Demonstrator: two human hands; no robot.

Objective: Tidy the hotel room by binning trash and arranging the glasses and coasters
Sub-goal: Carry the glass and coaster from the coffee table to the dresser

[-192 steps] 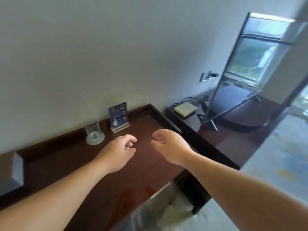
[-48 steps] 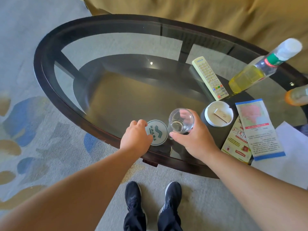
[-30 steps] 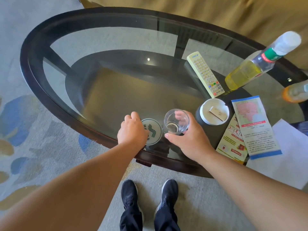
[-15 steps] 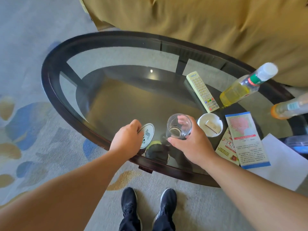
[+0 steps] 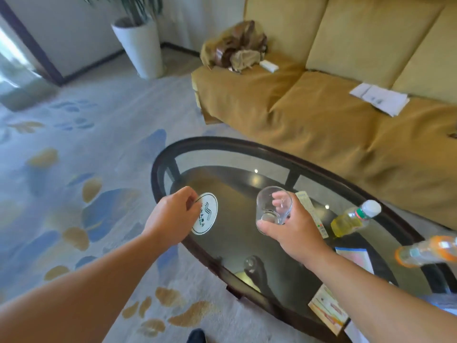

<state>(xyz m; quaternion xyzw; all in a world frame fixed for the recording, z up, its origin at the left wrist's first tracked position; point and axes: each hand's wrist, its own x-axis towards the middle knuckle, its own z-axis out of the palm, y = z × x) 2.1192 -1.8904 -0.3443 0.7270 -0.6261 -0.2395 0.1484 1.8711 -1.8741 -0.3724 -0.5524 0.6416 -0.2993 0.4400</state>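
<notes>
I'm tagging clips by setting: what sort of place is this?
Probably a hotel room's lounge corner: mustard sofa behind an oval glass coffee table, patterned carpet, a logo coaster in the left hand, a drinking glass in the right hand.

Both forearms are shown bare to the frame edge, left hand (image 5: 170, 219) and right hand (image 5: 294, 237) bare, a rounded black shoe toe (image 5: 196, 336) is seen at the bottom edge.

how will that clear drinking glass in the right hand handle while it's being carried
The clear round drinking glass is probably rigid and breakable, given its thin see-through walls. It looks empty though tilted, so likely light. Its smooth sides could slip, but the right hand curls fingers and thumb round it.
</notes>
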